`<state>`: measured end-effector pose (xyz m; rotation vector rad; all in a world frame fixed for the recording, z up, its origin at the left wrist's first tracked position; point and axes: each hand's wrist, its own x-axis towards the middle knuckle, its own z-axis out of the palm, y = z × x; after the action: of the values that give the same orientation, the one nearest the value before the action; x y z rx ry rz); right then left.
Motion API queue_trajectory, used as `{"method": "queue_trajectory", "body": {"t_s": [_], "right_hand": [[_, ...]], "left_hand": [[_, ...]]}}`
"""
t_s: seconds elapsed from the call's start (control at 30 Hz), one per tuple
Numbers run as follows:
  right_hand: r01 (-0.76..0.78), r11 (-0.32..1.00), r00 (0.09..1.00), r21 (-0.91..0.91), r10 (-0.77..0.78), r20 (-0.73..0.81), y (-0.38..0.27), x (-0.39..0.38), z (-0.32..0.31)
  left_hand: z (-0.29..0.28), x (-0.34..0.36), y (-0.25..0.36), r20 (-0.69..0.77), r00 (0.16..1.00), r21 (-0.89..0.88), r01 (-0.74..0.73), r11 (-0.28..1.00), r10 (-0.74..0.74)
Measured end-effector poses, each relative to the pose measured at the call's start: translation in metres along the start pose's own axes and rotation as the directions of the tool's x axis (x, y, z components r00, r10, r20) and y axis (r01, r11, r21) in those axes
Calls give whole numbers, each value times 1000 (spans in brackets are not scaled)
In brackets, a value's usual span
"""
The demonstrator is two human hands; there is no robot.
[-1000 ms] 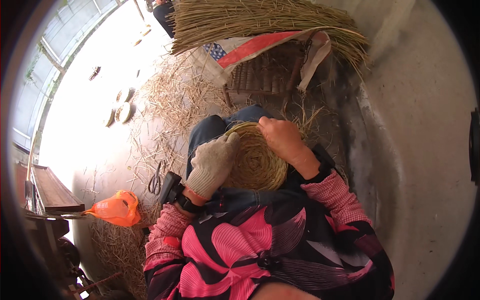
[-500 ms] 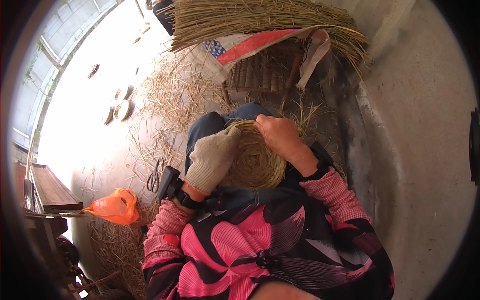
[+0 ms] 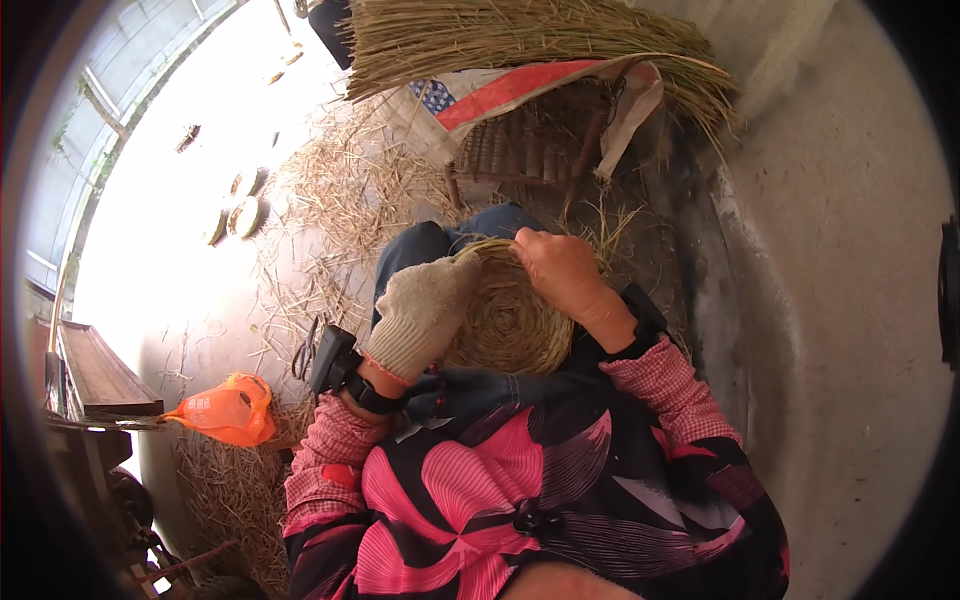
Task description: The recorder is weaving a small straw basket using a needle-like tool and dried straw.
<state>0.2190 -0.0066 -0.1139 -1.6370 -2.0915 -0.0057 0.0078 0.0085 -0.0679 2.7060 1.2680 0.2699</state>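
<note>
A round, coiled straw basket (image 3: 505, 318) rests in my lap between my knees, its spiral bottom facing up at me. My left hand (image 3: 425, 305), in a pale knitted glove, closes on the basket's far left rim; its fingertips are turned away from view. Opposite it, my bare right hand (image 3: 562, 270) pinches the far right rim with thumb and fingers. A bundle of straw runs along the rim between the two hands. Whether the right fingers hold a separate strand is too small to tell.
Ahead, a big bundle of straw (image 3: 540, 40) lies on a striped cloth (image 3: 520, 88) over a low wooden chair (image 3: 515, 150). Scissors (image 3: 304, 350) and an orange plastic bag (image 3: 232, 412) are at left. Loose straw (image 3: 325, 200) litters the floor; a wall (image 3: 840, 300) stands right.
My left wrist has shifted slightly up and to the left, now covering more of the scissors. The right hand stays at the rim, almost unmoved.
</note>
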Motion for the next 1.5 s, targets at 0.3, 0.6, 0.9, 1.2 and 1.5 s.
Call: {"method": "queue_trajectory", "body": {"t_s": [0.3, 0.6, 0.9, 1.2, 1.5], "right_hand": [[42, 999, 999, -32, -42, 0, -4, 2, 2], [61, 998, 987, -24, -64, -147, -1, -6, -12], [369, 920, 878, -133, -392, -277, -15, 8, -57], [537, 836, 779, -111, -542, -315, -24, 9, -62], [493, 865, 836, -98, -501, -221, -24, 17, -40]], "left_hand": [[7, 11, 3, -9, 996, 124, -89, 988, 90], [-35, -33, -10, -115, 993, -53, -43, 998, 37], [-60, -39, -1, -443, 894, -508, -190, 840, -65], [-42, -28, -58, 282, 959, -897, 274, 348, -28], [-61, -7, -7, -266, 962, -267, -138, 954, 64]]}}
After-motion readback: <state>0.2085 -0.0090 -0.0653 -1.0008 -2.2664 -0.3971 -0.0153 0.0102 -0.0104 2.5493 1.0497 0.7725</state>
